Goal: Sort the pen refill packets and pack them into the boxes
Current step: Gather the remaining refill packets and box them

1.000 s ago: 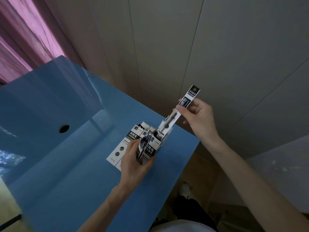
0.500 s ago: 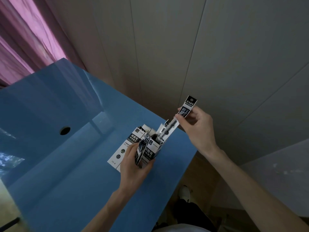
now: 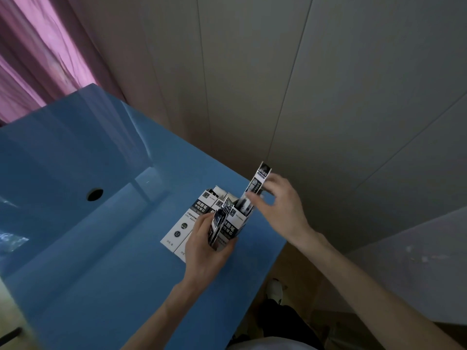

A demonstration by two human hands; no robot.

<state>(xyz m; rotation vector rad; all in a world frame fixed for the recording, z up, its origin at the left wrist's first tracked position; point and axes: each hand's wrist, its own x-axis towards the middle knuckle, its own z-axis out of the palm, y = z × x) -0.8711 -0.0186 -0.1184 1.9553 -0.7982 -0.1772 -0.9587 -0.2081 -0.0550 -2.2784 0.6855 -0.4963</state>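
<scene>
Sliding deeper since a second ago, the refill packet (image 3: 257,188) pinched by the right hand (image 3: 280,208) had nearly entered the box (image 3: 231,229) that the left hand (image 3: 204,248) gripped.

White box (image 3: 187,222) lying flat on blue table (image 3: 88,248): "0.5" in dark circle, "20" near lower edge. Chinese characters in its black band, too blurred to transcribe. Packet print illegible.

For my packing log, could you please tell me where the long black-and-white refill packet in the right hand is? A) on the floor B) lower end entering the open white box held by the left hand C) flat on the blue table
B: the right hand pinches the long black-and-white refill packet, whose lower end dips into the open white box that the left hand grips.
</scene>
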